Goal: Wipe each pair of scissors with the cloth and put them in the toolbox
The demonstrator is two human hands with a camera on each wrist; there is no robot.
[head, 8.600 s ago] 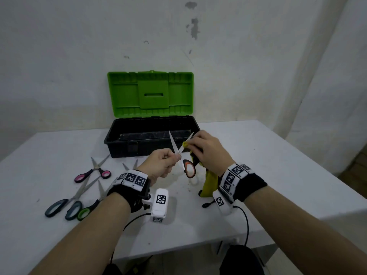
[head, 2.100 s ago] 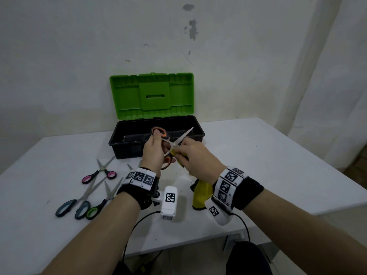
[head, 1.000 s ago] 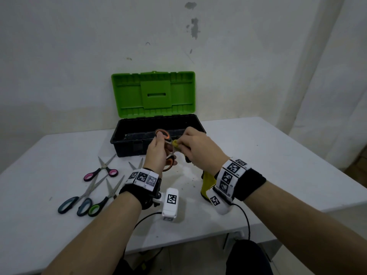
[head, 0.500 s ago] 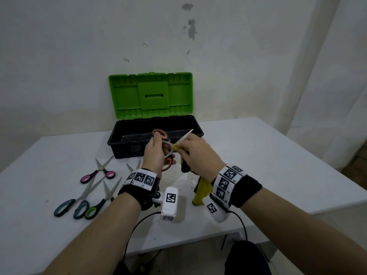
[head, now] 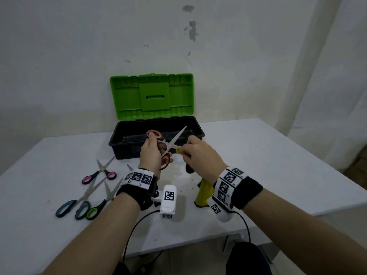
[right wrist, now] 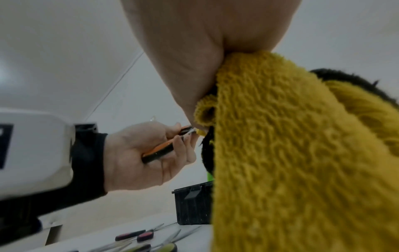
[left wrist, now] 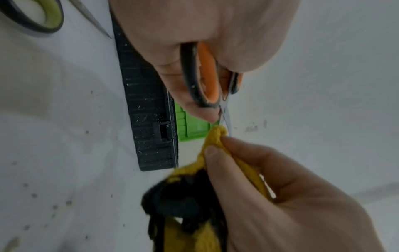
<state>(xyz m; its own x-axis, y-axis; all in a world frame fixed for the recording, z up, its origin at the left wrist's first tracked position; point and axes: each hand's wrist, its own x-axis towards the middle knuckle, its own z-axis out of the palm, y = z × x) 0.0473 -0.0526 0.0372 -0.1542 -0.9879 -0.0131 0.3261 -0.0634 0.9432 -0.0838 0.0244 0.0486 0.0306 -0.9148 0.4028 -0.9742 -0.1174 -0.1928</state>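
A: Which step am I on?

B: Wiping. My left hand (head: 152,153) grips the orange-handled steel scissors (head: 165,146), blades spread, in front of the open black toolbox with its green lid (head: 156,133). My right hand (head: 200,155) pinches the fuzzy yellow cloth (left wrist: 215,136) round one blade.

A: Next?

B: I'd judge: finish the blade, then place them in the toolbox.

A: Wrist views?

B: Left wrist shows the fingertips (left wrist: 212,154) pinching the cloth; head view shows the other scissors (head: 99,172) on the white table (head: 268,155).
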